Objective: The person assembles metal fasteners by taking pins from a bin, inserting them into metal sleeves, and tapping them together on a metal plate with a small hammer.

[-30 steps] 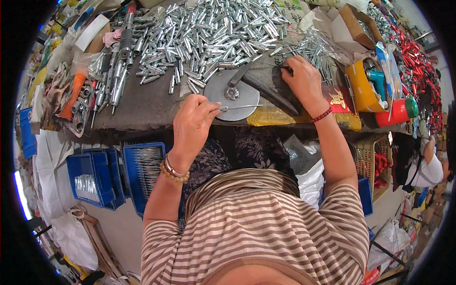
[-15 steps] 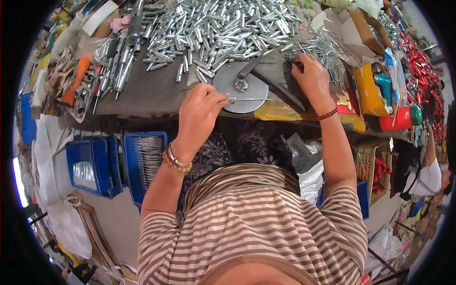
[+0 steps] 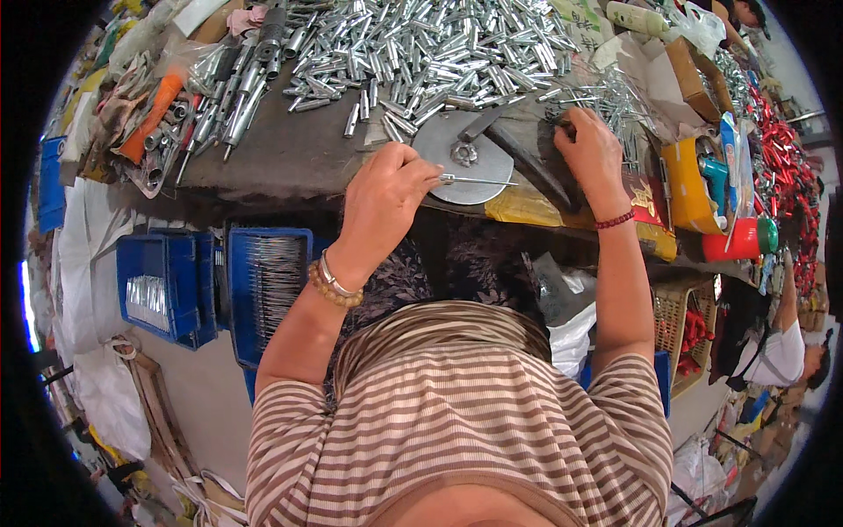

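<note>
My left hand (image 3: 386, 198) is closed in a pinch on a slim metal rod (image 3: 479, 181) with a thicker end at the fingers. The rod points right, over the lower part of a round grey metal disc (image 3: 489, 178) on the bench. A small nut-like metal piece (image 3: 464, 154) rests on the disc. A hammer (image 3: 531, 167) lies with its head over the disc's upper right edge. My right hand (image 3: 593, 158) is beyond the hammer handle, its fingers curled together beside scattered thin metal pins (image 3: 619, 110). What those fingers hold, if anything, is hidden.
Many shiny metal tubes (image 3: 413, 53) cover the back of the bench. Long tools and an orange-handled tool (image 3: 158, 114) lie at the left. A yellow container (image 3: 689, 180) and a red cup (image 3: 729, 246) stand right. Blue bins (image 3: 230, 290) sit below left; another person (image 3: 777, 356) is at far right.
The view has shifted, so bench and hands appear farther right. My left hand keeps the rod over the disc; my right hand stays by the pins.
</note>
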Demonstrator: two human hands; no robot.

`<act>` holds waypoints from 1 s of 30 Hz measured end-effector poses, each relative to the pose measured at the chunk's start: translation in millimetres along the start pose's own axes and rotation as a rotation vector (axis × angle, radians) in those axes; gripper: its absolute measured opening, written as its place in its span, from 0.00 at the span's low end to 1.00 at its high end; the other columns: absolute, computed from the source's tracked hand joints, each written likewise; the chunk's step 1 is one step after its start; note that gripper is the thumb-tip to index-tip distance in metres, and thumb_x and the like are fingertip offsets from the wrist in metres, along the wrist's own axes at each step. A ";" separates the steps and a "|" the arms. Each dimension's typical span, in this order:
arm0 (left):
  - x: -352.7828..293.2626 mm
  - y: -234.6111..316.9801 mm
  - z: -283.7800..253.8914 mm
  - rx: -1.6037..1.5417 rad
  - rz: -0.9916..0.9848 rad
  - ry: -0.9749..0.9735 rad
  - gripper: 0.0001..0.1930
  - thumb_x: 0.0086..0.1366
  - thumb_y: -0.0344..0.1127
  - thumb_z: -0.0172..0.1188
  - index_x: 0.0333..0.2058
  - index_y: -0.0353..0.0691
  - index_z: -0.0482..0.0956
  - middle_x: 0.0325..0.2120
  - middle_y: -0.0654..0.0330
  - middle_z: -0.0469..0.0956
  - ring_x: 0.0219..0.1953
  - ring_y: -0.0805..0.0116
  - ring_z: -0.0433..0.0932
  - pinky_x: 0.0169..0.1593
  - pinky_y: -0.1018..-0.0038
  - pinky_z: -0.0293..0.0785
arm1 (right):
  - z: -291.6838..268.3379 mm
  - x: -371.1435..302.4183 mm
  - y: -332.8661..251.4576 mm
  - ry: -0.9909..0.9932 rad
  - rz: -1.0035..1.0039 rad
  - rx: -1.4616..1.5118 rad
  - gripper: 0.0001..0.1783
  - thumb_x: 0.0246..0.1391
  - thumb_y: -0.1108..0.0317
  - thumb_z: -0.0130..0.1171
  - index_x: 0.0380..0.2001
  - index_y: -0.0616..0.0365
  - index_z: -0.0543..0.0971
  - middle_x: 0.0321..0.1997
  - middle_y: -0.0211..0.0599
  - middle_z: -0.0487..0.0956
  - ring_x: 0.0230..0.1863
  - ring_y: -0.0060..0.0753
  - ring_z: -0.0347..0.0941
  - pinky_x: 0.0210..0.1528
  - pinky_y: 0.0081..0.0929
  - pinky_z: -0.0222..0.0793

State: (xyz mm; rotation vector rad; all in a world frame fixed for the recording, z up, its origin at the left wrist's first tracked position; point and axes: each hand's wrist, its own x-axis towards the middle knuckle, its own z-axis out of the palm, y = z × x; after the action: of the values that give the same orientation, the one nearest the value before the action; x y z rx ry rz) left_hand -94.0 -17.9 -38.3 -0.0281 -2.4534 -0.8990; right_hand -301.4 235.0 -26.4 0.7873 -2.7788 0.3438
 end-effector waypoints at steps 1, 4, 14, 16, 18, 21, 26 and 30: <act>-0.6 -0.5 -0.1 0.003 -0.008 0.000 0.07 0.60 0.31 0.73 0.37 0.43 0.87 0.34 0.60 0.77 0.37 0.55 0.79 0.40 0.61 0.76 | -2.2 -0.3 -2.5 -0.027 0.008 0.035 0.15 0.57 0.59 0.67 0.42 0.57 0.82 0.45 0.41 0.83 0.48 0.52 0.82 0.48 0.47 0.78; -0.8 0.8 0.6 0.006 -0.016 0.006 0.07 0.60 0.31 0.73 0.37 0.43 0.86 0.33 0.59 0.77 0.37 0.55 0.79 0.40 0.61 0.76 | -2.6 0.0 -3.0 -0.031 0.014 0.086 0.14 0.57 0.60 0.67 0.41 0.57 0.82 0.44 0.41 0.83 0.47 0.52 0.82 0.48 0.47 0.77; -0.5 -1.1 1.8 0.007 -0.013 0.009 0.07 0.61 0.32 0.72 0.37 0.43 0.86 0.33 0.59 0.77 0.38 0.56 0.80 0.40 0.62 0.76 | -15.9 -11.0 -21.2 0.061 0.022 0.268 0.11 0.57 0.65 0.67 0.39 0.60 0.82 0.42 0.43 0.82 0.43 0.53 0.81 0.46 0.44 0.76; -1.4 -0.6 2.2 0.010 -0.006 0.013 0.07 0.60 0.32 0.73 0.37 0.44 0.86 0.33 0.60 0.77 0.37 0.56 0.79 0.40 0.62 0.76 | -18.4 -23.1 -43.6 0.070 0.041 0.431 0.10 0.57 0.67 0.67 0.38 0.61 0.82 0.41 0.43 0.81 0.43 0.53 0.80 0.46 0.44 0.75; -1.1 -0.1 1.6 0.028 -0.001 0.012 0.07 0.59 0.32 0.73 0.37 0.44 0.86 0.32 0.60 0.76 0.37 0.56 0.79 0.40 0.62 0.76 | -14.5 -32.6 -70.6 0.144 -0.223 0.675 0.08 0.55 0.71 0.69 0.36 0.61 0.82 0.40 0.40 0.80 0.44 0.51 0.78 0.47 0.42 0.72; 0.9 -0.9 1.6 0.047 0.012 0.008 0.08 0.58 0.32 0.73 0.37 0.44 0.86 0.32 0.61 0.76 0.37 0.56 0.79 0.39 0.62 0.76 | -16.3 -43.5 -102.4 0.112 -0.369 0.662 0.08 0.52 0.73 0.70 0.34 0.60 0.82 0.41 0.38 0.79 0.47 0.49 0.76 0.51 0.42 0.69; 1.4 -1.0 0.9 0.046 0.022 0.008 0.08 0.58 0.32 0.73 0.37 0.44 0.85 0.32 0.61 0.76 0.36 0.56 0.79 0.39 0.62 0.76 | 0.9 -48.7 -114.9 0.159 -0.410 0.622 0.08 0.49 0.74 0.70 0.34 0.58 0.82 0.42 0.36 0.80 0.48 0.46 0.75 0.54 0.43 0.67; -0.1 -2.4 0.4 0.052 0.034 0.011 0.09 0.58 0.29 0.72 0.39 0.42 0.86 0.33 0.59 0.77 0.36 0.58 0.79 0.38 0.65 0.75 | 4.4 -49.0 -116.6 0.138 -0.410 0.621 0.09 0.49 0.74 0.70 0.34 0.58 0.82 0.42 0.37 0.79 0.48 0.47 0.75 0.55 0.43 0.66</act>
State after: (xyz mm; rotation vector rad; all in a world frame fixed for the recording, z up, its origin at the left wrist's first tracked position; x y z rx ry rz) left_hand -94.6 -19.4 -40.0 -0.0461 -2.4579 -0.8188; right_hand -198.8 160.9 -25.8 1.3691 -2.3006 1.1488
